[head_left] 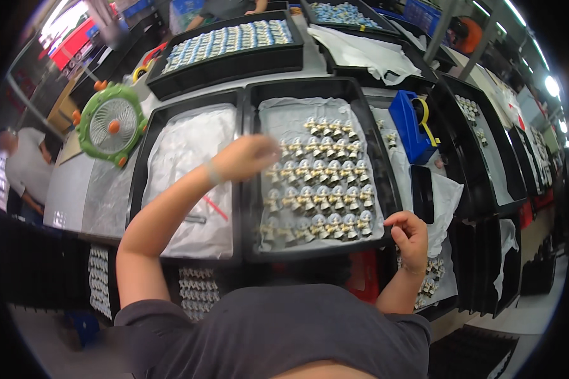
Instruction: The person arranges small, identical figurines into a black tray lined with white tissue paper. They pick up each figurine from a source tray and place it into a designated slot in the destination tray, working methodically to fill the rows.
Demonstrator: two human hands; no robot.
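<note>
My left hand (250, 156) reaches over the left edge of a lined black tray (360, 88). Its fingertips are smeared by motion, and whether they hold anything is hidden. Rows of small figurines (322, 170), white and gold with dark bases, stand on the tray's pale liner. The nearer rows reach further left than the farthest one. At the tray's right rim, near its front corner, is my right hand (412, 241), its fingers curled toward the thumb. What lies between those fingers, if anything, cannot be made out.
Left of that tray, another black tray (193, 158) holds white sheeting, a red strip (215, 208) and a small grey tool (195, 219). Beyond are a green fan (112, 125) and a tray of blue-and-white pieces (231, 44). A blue tape dispenser (411, 129) and dark phone (422, 192) lie right.
</note>
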